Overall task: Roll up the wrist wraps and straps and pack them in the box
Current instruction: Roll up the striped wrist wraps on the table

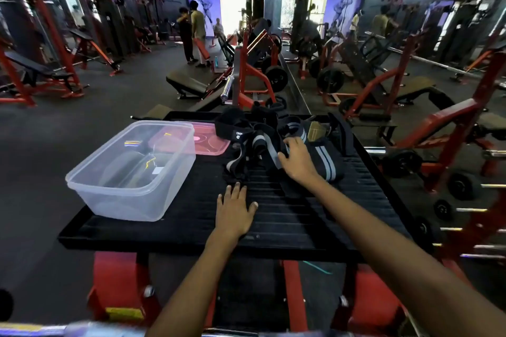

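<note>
A heap of black wrist wraps and straps [260, 139] with grey stripes lies at the far middle of a black ribbed platform [287, 213]. A wider black wrap with grey stripes [325, 161] lies to the heap's right. My right hand [297, 157] reaches onto the heap, its fingers curled over a grey-striped strap. My left hand [234, 209] rests flat on the platform, fingers straight, holding nothing. A clear plastic box [131, 172] stands open and empty on the platform's left side.
The box's pink lid [210, 138] lies flat behind the box. A red machine frame [117, 287] carries the platform. Red gym benches and weight plates stand around, a mirror wall runs on the right, and people stand far back.
</note>
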A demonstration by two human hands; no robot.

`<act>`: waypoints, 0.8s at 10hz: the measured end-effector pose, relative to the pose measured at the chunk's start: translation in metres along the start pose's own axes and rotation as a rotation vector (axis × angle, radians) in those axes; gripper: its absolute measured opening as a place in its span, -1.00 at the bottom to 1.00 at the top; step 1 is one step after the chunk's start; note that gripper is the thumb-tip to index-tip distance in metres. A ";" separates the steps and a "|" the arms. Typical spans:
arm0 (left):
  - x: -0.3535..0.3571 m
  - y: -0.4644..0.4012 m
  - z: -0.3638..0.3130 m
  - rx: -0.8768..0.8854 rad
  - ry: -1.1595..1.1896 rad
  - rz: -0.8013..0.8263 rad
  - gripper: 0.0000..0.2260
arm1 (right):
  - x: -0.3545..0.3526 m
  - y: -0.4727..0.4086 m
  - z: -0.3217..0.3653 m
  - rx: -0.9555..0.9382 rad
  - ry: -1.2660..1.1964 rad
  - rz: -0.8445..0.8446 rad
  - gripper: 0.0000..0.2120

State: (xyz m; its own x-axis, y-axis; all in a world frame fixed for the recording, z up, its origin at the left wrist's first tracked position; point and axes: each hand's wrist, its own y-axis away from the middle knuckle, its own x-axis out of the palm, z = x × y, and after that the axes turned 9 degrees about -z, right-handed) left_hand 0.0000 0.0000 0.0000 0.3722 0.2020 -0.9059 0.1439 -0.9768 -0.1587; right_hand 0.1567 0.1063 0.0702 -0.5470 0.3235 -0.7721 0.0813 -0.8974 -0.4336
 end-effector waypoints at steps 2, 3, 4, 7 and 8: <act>0.004 -0.003 0.003 -0.003 -0.004 -0.023 -0.47 | 0.014 -0.049 0.000 0.008 0.413 0.020 -0.50; 0.004 -0.003 0.003 -0.002 0.006 -0.026 -0.48 | 0.020 -0.055 0.000 0.085 0.505 0.020 -0.65; 0.003 -0.003 0.004 -0.005 0.018 -0.038 -0.48 | 0.012 -0.058 0.004 0.130 0.463 -0.050 -0.76; 0.001 -0.002 0.001 -0.011 0.025 -0.025 -0.48 | -0.035 -0.014 0.014 -0.031 0.005 -0.375 -0.80; -0.001 -0.002 0.000 -0.033 0.067 -0.029 -0.52 | -0.053 0.013 0.018 -0.026 -0.219 -0.346 -0.82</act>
State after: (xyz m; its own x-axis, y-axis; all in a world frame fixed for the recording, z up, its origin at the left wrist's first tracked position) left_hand -0.0003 0.0015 0.0008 0.4279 0.2360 -0.8725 0.1851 -0.9677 -0.1710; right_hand 0.1715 0.0720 0.1146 -0.7096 0.5313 -0.4628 -0.1192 -0.7379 -0.6643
